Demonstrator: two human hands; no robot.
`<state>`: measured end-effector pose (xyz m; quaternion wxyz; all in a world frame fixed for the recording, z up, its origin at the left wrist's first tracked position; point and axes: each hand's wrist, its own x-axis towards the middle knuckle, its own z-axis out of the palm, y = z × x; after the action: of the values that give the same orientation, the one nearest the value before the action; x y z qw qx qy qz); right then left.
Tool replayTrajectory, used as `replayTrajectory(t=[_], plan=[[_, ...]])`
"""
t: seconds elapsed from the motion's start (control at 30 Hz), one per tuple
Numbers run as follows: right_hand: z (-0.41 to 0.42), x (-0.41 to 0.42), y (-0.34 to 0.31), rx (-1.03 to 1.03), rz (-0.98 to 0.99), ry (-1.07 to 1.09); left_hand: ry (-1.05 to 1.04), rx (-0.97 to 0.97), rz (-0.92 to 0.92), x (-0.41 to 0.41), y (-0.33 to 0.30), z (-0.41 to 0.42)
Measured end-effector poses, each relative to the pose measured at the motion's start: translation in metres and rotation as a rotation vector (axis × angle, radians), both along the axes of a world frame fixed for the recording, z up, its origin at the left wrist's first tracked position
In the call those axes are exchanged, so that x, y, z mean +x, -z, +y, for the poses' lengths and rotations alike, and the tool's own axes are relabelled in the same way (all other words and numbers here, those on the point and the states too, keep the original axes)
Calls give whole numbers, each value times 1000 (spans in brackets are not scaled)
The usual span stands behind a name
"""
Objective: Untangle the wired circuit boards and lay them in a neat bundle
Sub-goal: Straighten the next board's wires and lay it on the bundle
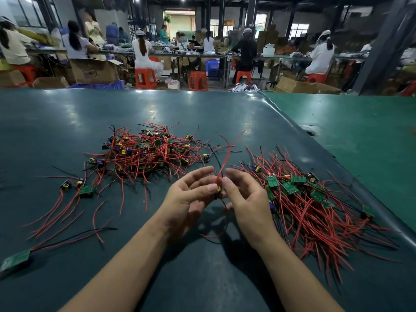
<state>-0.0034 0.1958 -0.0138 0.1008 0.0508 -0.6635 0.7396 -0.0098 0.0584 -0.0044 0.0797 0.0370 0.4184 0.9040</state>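
Overhead glare, soft blur, wide-angle edge distortion

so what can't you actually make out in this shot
- Head view, held board: mostly hidden between the left hand and right hand; only a yellow part and its red wires show.
- Tangled pile: wires overlap, so no board count.
- Sorted bundle: lower boards covered by red wires.
- Loose board at the left edge: cut off by the frame.

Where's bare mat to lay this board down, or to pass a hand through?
Bare mat lies near you, under the forearms, between the tangled pile and the sorted bundle. The far mat beyond the pile is also bare. Crowded: loose boards and trailing wires at near left; the bundle fills the right up to the mat's edge.
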Motion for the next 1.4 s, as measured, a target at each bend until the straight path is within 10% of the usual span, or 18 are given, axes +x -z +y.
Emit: replayTrajectory(t=[0.33,0.5,0.73,0.93,1.4], plan=[[5,-4,2,-164,-98,8,-1,-25,-46,2,13,-1],[11,-8,7,117,1,248,25,44,-71,2,16,-2],[5,-1,2,-94,-109,-30,-115,220,-143,-3,13,-10],[-9,9,6,184,-84,-196,-148,255,-124,-3,12,-10],[-6,8,-4,-214,-78,0,-18,12,7,6,14,1]])
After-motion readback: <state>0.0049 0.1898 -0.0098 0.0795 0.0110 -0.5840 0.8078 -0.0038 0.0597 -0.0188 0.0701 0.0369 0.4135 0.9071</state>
